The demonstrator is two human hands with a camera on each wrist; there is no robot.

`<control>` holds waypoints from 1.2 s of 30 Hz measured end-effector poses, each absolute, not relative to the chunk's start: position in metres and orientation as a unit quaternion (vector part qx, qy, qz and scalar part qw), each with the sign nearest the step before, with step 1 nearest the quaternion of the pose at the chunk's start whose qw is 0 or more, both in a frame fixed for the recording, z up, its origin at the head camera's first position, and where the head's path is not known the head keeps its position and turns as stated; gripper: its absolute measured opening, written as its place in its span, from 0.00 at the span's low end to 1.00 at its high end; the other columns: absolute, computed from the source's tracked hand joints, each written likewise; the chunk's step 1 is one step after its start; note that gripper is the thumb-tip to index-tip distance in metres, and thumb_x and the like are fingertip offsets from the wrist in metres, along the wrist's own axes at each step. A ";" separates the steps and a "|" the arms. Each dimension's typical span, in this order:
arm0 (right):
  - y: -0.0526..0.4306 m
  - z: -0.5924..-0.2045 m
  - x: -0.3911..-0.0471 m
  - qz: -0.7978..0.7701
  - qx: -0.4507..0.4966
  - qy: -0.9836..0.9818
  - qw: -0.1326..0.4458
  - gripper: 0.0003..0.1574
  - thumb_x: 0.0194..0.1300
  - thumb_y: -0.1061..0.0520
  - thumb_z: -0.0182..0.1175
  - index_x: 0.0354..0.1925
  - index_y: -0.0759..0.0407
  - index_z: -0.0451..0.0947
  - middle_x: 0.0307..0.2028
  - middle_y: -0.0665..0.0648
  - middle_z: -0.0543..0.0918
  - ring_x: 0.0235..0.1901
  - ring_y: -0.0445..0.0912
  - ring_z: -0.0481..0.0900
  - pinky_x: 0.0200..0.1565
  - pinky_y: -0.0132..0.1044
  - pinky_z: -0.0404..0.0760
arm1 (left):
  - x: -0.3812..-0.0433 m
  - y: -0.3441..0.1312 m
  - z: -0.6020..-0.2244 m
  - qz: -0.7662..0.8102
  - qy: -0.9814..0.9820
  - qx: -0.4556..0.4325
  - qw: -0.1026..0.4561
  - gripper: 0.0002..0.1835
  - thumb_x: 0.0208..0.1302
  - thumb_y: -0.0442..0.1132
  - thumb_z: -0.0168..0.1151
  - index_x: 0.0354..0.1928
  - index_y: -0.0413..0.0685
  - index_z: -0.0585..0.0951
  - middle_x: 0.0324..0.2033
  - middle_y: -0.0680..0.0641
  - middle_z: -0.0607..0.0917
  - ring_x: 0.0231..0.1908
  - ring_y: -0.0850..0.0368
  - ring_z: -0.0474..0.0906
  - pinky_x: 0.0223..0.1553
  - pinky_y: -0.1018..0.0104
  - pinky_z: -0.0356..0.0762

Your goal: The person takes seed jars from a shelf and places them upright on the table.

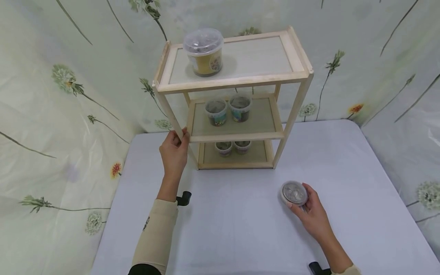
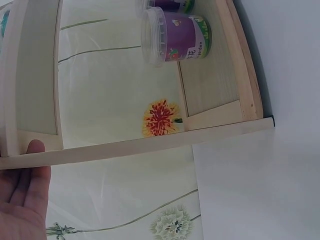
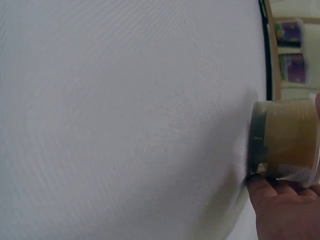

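Note:
A wooden three-tier rack (image 1: 258, 57) stands at the back of the table. My left hand (image 1: 174, 156) grips its left front post at middle-shelf height; the left wrist view shows the fingers (image 2: 37, 187) and thumb around the wood. In my right hand (image 1: 313, 215) is a small round tub (image 1: 295, 193) with a clear lid, right of and in front of the rack. The right wrist view shows this tub's yellowish side (image 3: 290, 132) and dark base. It is upright, close over the tabletop; whether it touches I cannot tell.
A larger lidded tub (image 1: 205, 57) with a yellow label sits on the top shelf, left side. Two blue-labelled cups (image 1: 216, 113) share the middle shelf, and two purple-labelled cups (image 2: 185, 36) the bottom one. White cloth (image 1: 233, 221) covers the table; floral sheeting (image 1: 68, 133) hangs behind.

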State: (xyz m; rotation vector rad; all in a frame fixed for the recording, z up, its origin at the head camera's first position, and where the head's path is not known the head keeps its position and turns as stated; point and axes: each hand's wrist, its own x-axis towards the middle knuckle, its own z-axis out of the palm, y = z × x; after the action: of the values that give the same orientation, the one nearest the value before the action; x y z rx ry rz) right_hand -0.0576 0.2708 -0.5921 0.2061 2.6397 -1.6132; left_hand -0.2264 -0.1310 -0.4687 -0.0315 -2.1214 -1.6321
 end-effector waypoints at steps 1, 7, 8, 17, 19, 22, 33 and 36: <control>0.271 -0.592 -0.057 -0.522 0.066 0.850 0.022 0.61 0.71 0.51 0.70 0.82 0.64 0.41 0.77 0.76 0.56 0.76 0.71 0.55 0.72 0.35 0.57 | -0.226 -0.131 -0.469 -0.594 -0.771 -0.011 0.230 0.11 0.74 0.37 0.66 0.51 0.38 0.85 0.49 0.47 0.91 0.49 0.55 0.89 0.48 0.62 0.85; 0.269 -0.592 -0.056 -0.531 0.066 0.844 0.025 0.63 0.71 0.52 0.70 0.83 0.61 0.38 0.78 0.76 0.53 0.76 0.71 0.53 0.72 0.52 0.57 | -0.227 -0.131 -0.469 -0.595 -0.769 -0.015 0.231 0.10 0.74 0.36 0.65 0.50 0.36 0.84 0.49 0.46 0.90 0.49 0.55 0.89 0.48 0.63 0.85; 0.269 -0.592 -0.055 -0.532 0.065 0.844 0.023 0.63 0.71 0.52 0.70 0.84 0.61 0.37 0.78 0.76 0.53 0.76 0.71 0.53 0.72 0.51 0.57 | -0.227 -0.131 -0.468 -0.595 -0.769 -0.016 0.231 0.11 0.74 0.37 0.65 0.50 0.36 0.84 0.49 0.46 0.90 0.49 0.55 0.89 0.48 0.62 0.85; 0.269 -0.598 -0.053 -0.532 0.070 0.843 0.024 0.67 0.72 0.48 0.70 0.84 0.62 0.32 0.79 0.77 0.48 0.77 0.71 0.50 0.63 0.15 0.52 | -0.227 -0.131 -0.469 -0.592 -0.771 -0.014 0.233 0.10 0.74 0.35 0.65 0.51 0.36 0.84 0.49 0.46 0.91 0.49 0.56 0.88 0.48 0.65 0.85; 0.269 -0.599 -0.054 -0.531 0.071 0.844 0.024 0.67 0.72 0.47 0.70 0.83 0.63 0.33 0.79 0.77 0.48 0.77 0.71 0.50 0.60 0.11 0.51 | -0.227 -0.131 -0.469 -0.593 -0.771 -0.014 0.233 0.10 0.74 0.35 0.65 0.51 0.37 0.84 0.49 0.46 0.91 0.48 0.56 0.89 0.48 0.65 0.85; 0.269 -0.600 -0.054 -0.530 0.074 0.845 0.025 0.67 0.71 0.46 0.70 0.83 0.64 0.33 0.79 0.76 0.48 0.77 0.70 0.50 0.59 0.11 0.51 | -0.227 -0.131 -0.470 -0.594 -0.770 -0.014 0.233 0.10 0.74 0.36 0.65 0.51 0.37 0.84 0.49 0.46 0.91 0.48 0.56 0.89 0.47 0.65 0.85; 0.269 -0.602 -0.053 -0.527 0.078 0.846 0.030 0.70 0.70 0.45 0.71 0.83 0.66 0.33 0.80 0.76 0.47 0.77 0.70 0.50 0.60 0.11 0.51 | -0.226 -0.131 -0.471 -0.601 -0.764 -0.015 0.234 0.10 0.74 0.35 0.65 0.51 0.37 0.84 0.49 0.46 0.91 0.49 0.55 0.88 0.48 0.64 0.85; 0.270 -0.600 -0.053 -0.532 0.075 0.843 0.027 0.70 0.70 0.46 0.72 0.83 0.66 0.33 0.80 0.76 0.47 0.77 0.69 0.50 0.60 0.11 0.51 | -0.227 -0.131 -0.471 -0.603 -0.762 -0.019 0.237 0.10 0.74 0.35 0.65 0.50 0.36 0.84 0.49 0.46 0.90 0.49 0.55 0.88 0.48 0.64 0.85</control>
State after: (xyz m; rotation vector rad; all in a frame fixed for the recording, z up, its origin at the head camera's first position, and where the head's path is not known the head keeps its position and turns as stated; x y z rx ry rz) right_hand -0.0531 0.2696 -0.6004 0.2331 2.6042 -1.6425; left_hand -0.2268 -0.1310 -0.4707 -0.0511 -2.0876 -1.6517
